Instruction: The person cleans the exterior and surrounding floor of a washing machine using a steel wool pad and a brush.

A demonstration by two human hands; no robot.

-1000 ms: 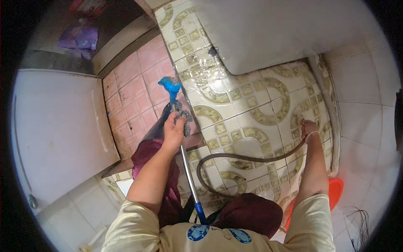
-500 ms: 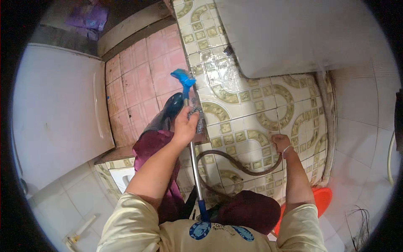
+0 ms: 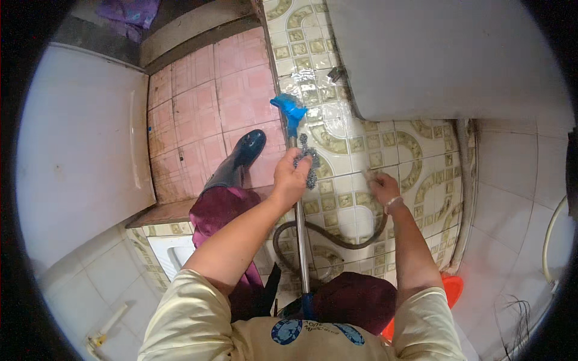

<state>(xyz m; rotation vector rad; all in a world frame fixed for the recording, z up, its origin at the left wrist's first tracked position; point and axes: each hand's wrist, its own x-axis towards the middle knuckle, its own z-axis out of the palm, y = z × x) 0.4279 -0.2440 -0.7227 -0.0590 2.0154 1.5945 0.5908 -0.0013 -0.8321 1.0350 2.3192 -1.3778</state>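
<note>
Evidently held pole in left hand | hose in right hand | possibly risked tangling through crossing below left hand

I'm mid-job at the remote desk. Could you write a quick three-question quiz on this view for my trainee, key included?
1. True or false: the left grip is the one holding the brown hose.

2. The dark boot's toe shows against which surface?
A) Patterned tiles
B) Pink tiles
C) Plain white tiles

3. Fill in the colour: the silver pole has a ____ head at its far end.

Key: 1. False; the right grip holds it. 2. B. 3. Blue.
</note>
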